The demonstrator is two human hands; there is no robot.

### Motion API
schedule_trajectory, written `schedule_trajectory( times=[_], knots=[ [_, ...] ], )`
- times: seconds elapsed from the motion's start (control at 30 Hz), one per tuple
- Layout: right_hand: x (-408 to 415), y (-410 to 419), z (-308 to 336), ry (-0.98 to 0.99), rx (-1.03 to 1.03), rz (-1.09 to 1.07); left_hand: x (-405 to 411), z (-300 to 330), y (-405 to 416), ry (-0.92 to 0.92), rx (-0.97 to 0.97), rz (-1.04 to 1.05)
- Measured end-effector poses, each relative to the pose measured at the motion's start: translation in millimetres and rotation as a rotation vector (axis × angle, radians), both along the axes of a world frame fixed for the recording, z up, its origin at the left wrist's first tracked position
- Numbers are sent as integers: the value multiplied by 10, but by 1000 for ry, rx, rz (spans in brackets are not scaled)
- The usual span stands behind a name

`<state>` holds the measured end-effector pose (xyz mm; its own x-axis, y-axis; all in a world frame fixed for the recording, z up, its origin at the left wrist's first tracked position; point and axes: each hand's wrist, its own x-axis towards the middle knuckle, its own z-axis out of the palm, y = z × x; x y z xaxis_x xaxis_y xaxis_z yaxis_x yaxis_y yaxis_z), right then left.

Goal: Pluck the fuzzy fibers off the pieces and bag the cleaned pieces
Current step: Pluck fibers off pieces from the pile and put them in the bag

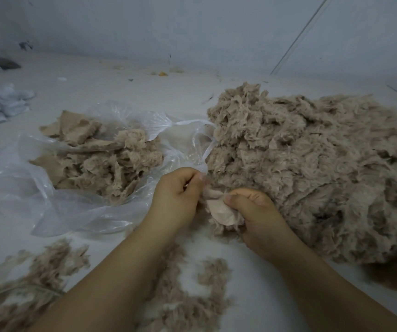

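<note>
Holding one fuzzy piece (pixel 221 212) between them, the left hand (pixel 176 197) pinches its fluff and the right hand (pixel 257 216) grips it, beside the big pile (pixel 312 164).

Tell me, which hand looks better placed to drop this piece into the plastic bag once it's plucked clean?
Probably the left hand: the open bag lies on its side. The right hand, gripping the piece, sits against the unplucked pile.

Gripping a fuzzy beige piece (pixel 221 213) in the right hand (pixel 260 216), pinching its fibers with the left hand (pixel 178 197). Sitting just beside the big fuzzy pile (pixel 312 168). Lying open at left: clear plastic bag (pixel 48 200) holding cleaned pieces (pixel 101 159). Scattering across the near floor: loose fluff (pixel 180 291).
</note>
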<state>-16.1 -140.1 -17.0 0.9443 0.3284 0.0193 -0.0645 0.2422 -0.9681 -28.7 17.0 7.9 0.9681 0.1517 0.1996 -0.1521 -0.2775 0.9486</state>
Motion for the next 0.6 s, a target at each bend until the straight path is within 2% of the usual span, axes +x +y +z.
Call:
schedule_trajectory(
  times=[0.07,0.13,0.37,0.6],
  knots=[
    [-2,-11,2,-8,3,14,-38,39,-4,127,-179,-167],
    [0,-20,5,-14,-14,22,-51,43,-7,157,-175,-252],
    [-26,-10,41,-6,-48,36,7,36,32,90,-249,-66],
    [-18,-35,49,-43,-83,120,-28,51,-23,55,-229,-153]
  ],
)
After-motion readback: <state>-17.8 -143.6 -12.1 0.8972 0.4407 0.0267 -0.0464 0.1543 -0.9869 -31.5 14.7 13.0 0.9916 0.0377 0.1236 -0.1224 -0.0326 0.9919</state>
